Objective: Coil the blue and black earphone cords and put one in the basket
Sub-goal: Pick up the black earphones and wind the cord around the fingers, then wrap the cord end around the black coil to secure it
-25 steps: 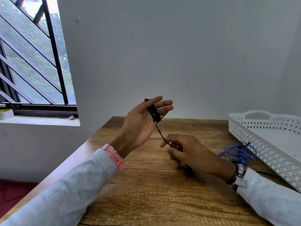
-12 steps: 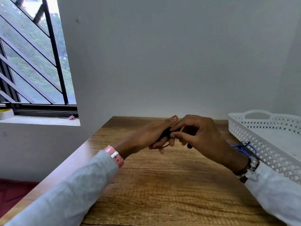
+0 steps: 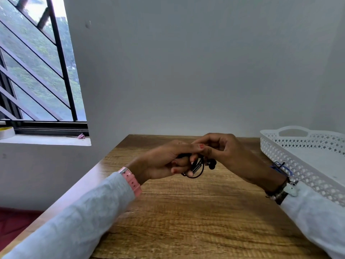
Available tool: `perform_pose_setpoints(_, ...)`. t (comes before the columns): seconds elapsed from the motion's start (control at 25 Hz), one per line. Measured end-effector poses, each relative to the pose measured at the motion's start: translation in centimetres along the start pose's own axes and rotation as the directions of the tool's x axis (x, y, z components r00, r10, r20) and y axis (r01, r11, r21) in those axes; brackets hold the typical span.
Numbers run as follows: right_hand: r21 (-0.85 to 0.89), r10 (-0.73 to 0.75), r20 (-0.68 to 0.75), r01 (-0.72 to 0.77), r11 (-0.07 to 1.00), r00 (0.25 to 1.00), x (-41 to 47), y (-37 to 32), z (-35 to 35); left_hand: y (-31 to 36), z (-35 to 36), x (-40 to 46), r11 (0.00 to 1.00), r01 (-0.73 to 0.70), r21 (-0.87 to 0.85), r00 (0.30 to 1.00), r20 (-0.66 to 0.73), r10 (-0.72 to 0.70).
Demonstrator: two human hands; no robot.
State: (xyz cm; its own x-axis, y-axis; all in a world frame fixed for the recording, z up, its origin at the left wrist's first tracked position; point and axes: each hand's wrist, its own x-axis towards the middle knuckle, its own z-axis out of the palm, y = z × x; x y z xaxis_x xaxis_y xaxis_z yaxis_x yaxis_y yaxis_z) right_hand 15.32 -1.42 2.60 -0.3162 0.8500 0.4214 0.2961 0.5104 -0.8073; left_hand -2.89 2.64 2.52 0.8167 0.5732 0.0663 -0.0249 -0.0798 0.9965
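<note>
The black earphone cord (image 3: 197, 168) is wound in loops around the fingers of my left hand (image 3: 168, 161), above the middle of the wooden table (image 3: 186, 221). A loop and two black earbuds hang below the fingers. My right hand (image 3: 229, 154) meets the left from the right and pinches the cord near the earbuds. The blue earphone cord (image 3: 281, 168) lies on the table beside the white basket (image 3: 302, 172), mostly hidden behind my right wrist.
The white perforated basket fills the right side of the table, its handle end toward the wall. A grey wall stands close behind the table. A barred window and a sill with a roll of tape (image 3: 6, 132) lie to the left.
My left hand has dropped from upright to level over the table. My right hand rose from the table to meet it, and the loose black cord is now gathered into loops at the fingers.
</note>
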Motion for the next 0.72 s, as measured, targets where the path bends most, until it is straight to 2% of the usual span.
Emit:
perform_pose_setpoints(0.16,0.028,0.021,0.003,-0.021,0.999,1.0,0.1,0.0,-0.6,0.0,0.7,0.4,0.998,-0.016,-0.068,0.994,-0.107,0.008)
perform_pose_setpoints(0.32,-0.052,0.034,-0.089,-0.039,0.998,0.995,0.2,0.0,-1.1,-0.8,0.9,1.1,0.967,-0.119,-0.227,0.97,-0.236,0.064)
perform_pose_setpoints(0.44,-0.122,0.076,-0.121,-0.09,0.988,0.99,0.0,-0.6,-2.0,-1.5,1.1,1.6,0.974,-0.153,-0.165,0.946,-0.308,0.097)
perform_pose_setpoints(0.52,-0.198,0.123,-0.075,-0.135,0.971,0.99,-0.1,-1.0,-2.5,-1.7,1.6,1.6,0.986,-0.124,-0.113,0.94,-0.333,0.08)
perform_pose_setpoints(0.6,-0.226,0.217,0.034,-0.204,0.953,0.976,-0.4,-1.4,-3.2,-2.0,2.2,1.6,0.991,-0.076,-0.112,0.938,-0.346,0.033)
perform_pose_setpoints(0.72,-0.251,0.409,0.214,-0.355,0.9,0.887,-1.2,-1.9,-5.6,-2.0,2.5,1.6,0.995,-0.042,-0.089,0.935,-0.354,0.007)
